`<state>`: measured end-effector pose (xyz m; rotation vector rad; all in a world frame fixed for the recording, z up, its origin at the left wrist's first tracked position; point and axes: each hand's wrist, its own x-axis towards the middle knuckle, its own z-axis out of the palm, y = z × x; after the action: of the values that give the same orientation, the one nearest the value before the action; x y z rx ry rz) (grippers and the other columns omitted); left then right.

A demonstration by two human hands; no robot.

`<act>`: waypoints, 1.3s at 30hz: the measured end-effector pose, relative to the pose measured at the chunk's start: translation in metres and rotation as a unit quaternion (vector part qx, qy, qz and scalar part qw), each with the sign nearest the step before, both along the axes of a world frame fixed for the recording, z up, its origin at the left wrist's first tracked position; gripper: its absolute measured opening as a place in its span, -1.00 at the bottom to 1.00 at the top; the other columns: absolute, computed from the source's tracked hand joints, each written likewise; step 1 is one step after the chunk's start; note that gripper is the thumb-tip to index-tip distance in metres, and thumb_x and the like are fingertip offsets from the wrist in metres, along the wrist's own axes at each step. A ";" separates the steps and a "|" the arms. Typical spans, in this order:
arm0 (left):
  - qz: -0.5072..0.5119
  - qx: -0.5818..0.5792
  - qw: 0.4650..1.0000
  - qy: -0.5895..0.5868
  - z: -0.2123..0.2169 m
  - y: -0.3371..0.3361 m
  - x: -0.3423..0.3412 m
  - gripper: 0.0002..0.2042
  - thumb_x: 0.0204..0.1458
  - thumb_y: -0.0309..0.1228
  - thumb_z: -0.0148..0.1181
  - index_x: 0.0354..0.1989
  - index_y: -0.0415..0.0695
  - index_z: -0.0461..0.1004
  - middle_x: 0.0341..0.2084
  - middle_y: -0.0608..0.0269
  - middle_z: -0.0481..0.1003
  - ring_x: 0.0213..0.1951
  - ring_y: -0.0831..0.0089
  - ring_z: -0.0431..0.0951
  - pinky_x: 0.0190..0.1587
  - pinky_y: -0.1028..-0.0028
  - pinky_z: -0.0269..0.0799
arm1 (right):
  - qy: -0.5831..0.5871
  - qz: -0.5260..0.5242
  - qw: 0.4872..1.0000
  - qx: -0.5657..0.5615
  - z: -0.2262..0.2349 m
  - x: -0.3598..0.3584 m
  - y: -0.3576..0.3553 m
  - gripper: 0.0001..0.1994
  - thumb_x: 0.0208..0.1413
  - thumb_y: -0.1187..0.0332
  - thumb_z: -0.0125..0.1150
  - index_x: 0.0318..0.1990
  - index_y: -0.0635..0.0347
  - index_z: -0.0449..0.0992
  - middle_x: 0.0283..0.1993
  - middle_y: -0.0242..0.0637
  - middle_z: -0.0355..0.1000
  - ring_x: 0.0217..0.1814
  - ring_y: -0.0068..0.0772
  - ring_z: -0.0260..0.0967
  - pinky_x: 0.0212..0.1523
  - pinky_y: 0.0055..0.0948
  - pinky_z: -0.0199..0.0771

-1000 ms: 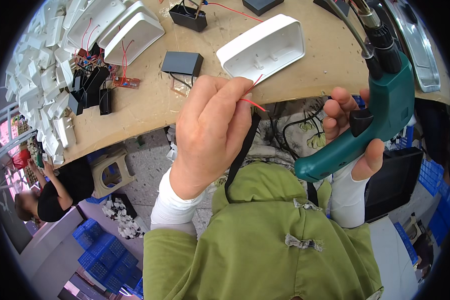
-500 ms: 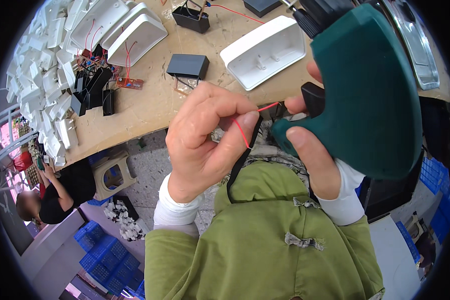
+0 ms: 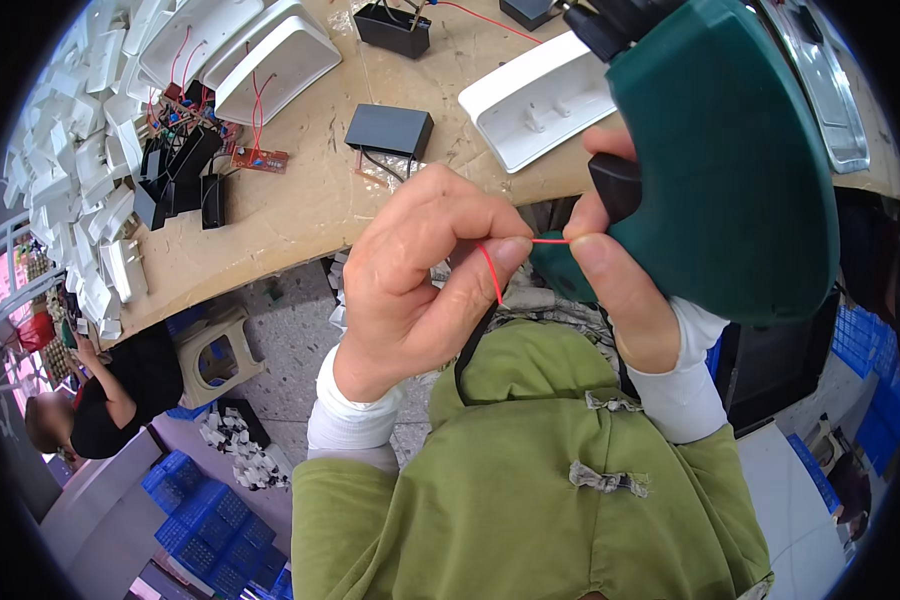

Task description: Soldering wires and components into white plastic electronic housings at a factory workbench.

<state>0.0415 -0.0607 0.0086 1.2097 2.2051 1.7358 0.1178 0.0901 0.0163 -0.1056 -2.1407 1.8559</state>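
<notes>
My left hand (image 3: 420,280) is raised close to the camera and pinches a thin red wire (image 3: 492,268) between thumb and fingers. My right hand (image 3: 620,280) grips a dark green power screwdriver (image 3: 730,170) by its handle, a finger lying near the black trigger (image 3: 615,185). The right thumb tip touches the other end of the red wire, so the wire spans between both hands. A black cord hangs down below the hands over my green jacket.
On the wooden bench lie a white plastic housing (image 3: 535,100), a black box (image 3: 388,130), another black box (image 3: 392,28) with a red lead, white shells (image 3: 270,65), small black parts (image 3: 180,180) and stacked white pieces (image 3: 90,200). A metal tray (image 3: 820,90) is right. A person (image 3: 110,390) sits lower left by a stool (image 3: 215,350).
The screwdriver has swung up close to the camera and my right hand has come over to the left hand. Both hands now hold the red wire between them.
</notes>
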 end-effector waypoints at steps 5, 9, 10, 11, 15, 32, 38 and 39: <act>0.007 0.008 1.000 0.013 -0.007 -0.003 -0.002 -0.91 -0.22 -0.67 0.14 -0.49 -0.26 0.42 -0.61 0.26 0.37 -0.58 0.49 0.30 -0.59 0.58 0.19 | -0.015 -0.044 0.991 -0.129 -0.006 0.008 0.006 -0.48 -0.18 0.46 0.15 -0.01 0.48 0.17 -0.46 -0.34 0.30 -0.44 -0.59 0.23 -0.39 -0.66 0.24; 0.146 -0.071 0.982 0.098 -0.009 0.003 0.007 -0.85 -0.29 -0.64 0.18 -0.47 -0.21 0.43 -0.56 0.29 0.34 -0.52 0.44 0.31 -0.40 0.50 0.16 | 0.024 -0.010 0.995 -0.098 -0.001 0.033 0.040 -0.42 -0.19 0.47 0.14 0.03 0.51 0.11 -0.33 -0.18 0.35 -0.39 -0.51 0.26 -0.37 -0.58 0.33; 0.169 -0.097 0.964 0.181 -0.012 0.008 0.007 -0.83 -0.32 -0.62 0.20 -0.47 -0.19 0.44 -0.54 0.29 0.33 -0.50 0.41 0.31 -0.33 0.48 0.14 | 0.000 0.037 0.993 -0.116 0.005 0.044 0.051 -0.41 -0.19 0.49 0.14 0.05 0.52 0.08 -0.29 -0.14 0.37 -0.36 -0.50 0.27 -0.35 -0.55 0.37; 0.177 -0.098 0.956 0.214 -0.017 0.010 0.007 -0.80 -0.38 -0.57 0.23 -0.47 -0.17 0.45 -0.46 0.25 0.34 -0.41 0.37 0.33 -0.24 0.43 0.06 | -0.001 0.037 0.993 -0.116 0.002 0.053 0.059 -0.41 -0.19 0.49 0.14 0.05 0.52 0.08 -0.29 -0.14 0.37 -0.36 -0.50 0.27 -0.35 -0.55 0.37; 0.226 -0.129 0.902 0.344 -0.022 0.016 0.001 -0.88 -0.27 -0.60 0.24 -0.49 -0.22 0.48 -0.32 0.12 0.37 -0.34 0.40 0.37 -0.40 0.55 0.28 | 0.015 0.120 0.983 -0.140 -0.017 0.084 0.083 -0.38 -0.18 0.55 0.12 0.06 0.59 0.00 -0.19 -0.03 0.32 -0.40 -0.44 0.32 -0.23 -0.46 0.45; 0.255 -0.114 0.902 0.329 -0.038 0.039 -0.011 -0.90 -0.29 -0.63 0.17 -0.52 -0.23 0.47 -0.27 0.08 0.36 -0.28 0.39 0.37 -0.59 0.63 0.26 | -0.222 -0.122 0.955 -0.152 -0.017 0.091 0.044 -0.40 -0.33 0.22 0.22 -0.11 0.48 0.27 -0.21 -0.12 0.31 -0.51 -0.53 0.28 -0.51 -0.60 0.27; 0.256 -0.121 0.898 0.337 -0.036 0.040 -0.012 -0.89 -0.30 -0.63 0.18 -0.52 -0.24 0.47 -0.28 0.08 0.35 -0.28 0.34 0.37 -0.44 0.54 0.29 | -0.181 -0.083 0.959 -0.200 -0.023 0.093 0.047 -0.42 -0.29 0.37 0.23 0.00 0.33 0.26 -0.11 -0.16 0.31 -0.44 -0.53 0.31 -0.42 -0.60 0.31; 0.256 -0.120 0.898 0.336 -0.036 0.041 -0.012 -0.89 -0.30 -0.63 0.18 -0.52 -0.24 0.47 -0.28 0.08 0.35 -0.28 0.34 0.37 -0.44 0.54 0.29 | -0.181 -0.084 0.959 -0.199 -0.020 0.090 0.044 -0.42 -0.29 0.37 0.23 0.00 0.33 0.26 -0.11 -0.16 0.31 -0.44 -0.53 0.31 -0.42 -0.60 0.31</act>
<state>0.0297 -0.0201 -0.0273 1.4046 3.2733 1.1863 0.2081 0.1345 -0.0033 -0.7435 -1.8535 2.2724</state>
